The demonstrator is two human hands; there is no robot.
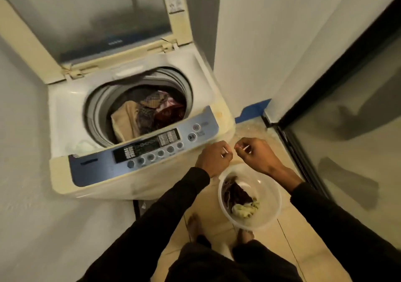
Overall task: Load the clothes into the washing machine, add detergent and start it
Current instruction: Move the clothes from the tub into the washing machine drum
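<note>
A washing machine (138, 129) stands at left, lid up, clothes (149, 113) heaped in its drum. Past its control panel, the left hand (213, 158) and right hand (255, 154) hover loosely curled, holding nothing, above a clear basin (269, 212) on the floor holding two garments.

The person wears long black sleeves (173, 212) to the wrists, dark trousers (217, 264), and goes barefoot.

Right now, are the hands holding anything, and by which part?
Cannot tell: the left hand and right hand are curled shut above the basin, with nothing clear between them.
</note>
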